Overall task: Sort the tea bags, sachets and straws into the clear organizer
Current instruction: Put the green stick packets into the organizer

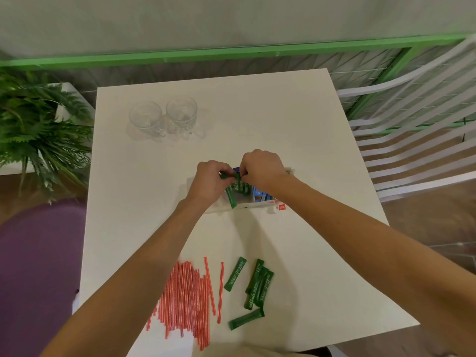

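Observation:
The clear organizer (247,206) stands in the middle of the white table (296,140), largely hidden behind my hands. Green sachets (233,195) stand in one of its compartments, with blue packets (258,193) in the compartment to their right. My left hand (208,182) and my right hand (261,167) meet over the organizer, and both pinch the tops of the green sachets. Near the front edge lie several loose green sachets (257,287) and a spread pile of red-and-white straws (185,297).
Two empty glass mugs (164,119) stand at the back left of the table. A fern-like plant (38,130) is off the left edge, a purple seat (38,266) below it, and a white slatted chair (412,140) to the right.

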The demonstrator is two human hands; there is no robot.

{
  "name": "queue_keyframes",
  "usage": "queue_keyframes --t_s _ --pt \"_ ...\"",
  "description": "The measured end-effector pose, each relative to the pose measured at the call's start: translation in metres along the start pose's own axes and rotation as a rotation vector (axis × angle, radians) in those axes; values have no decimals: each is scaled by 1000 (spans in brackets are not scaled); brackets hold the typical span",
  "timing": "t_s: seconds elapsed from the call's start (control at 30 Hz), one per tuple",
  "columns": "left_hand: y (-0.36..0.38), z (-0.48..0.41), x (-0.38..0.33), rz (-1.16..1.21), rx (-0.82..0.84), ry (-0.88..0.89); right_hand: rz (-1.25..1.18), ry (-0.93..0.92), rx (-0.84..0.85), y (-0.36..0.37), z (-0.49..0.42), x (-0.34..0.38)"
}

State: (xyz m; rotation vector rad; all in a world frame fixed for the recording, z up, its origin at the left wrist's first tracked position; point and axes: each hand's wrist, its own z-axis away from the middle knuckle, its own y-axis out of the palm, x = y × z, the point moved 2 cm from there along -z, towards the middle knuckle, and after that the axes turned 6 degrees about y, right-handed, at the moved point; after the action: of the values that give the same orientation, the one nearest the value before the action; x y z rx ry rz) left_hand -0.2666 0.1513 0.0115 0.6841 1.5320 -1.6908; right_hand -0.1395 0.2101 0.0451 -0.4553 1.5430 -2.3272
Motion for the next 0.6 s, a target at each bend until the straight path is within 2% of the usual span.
queue_keyframes --t_s 0.33,0.6 --pt "8 -11 4 -96 36 38 -93 10 -56 -2 0 -12" --pt "8 -8 9 -87 17 39 -231 18 -136 1 8 -27"
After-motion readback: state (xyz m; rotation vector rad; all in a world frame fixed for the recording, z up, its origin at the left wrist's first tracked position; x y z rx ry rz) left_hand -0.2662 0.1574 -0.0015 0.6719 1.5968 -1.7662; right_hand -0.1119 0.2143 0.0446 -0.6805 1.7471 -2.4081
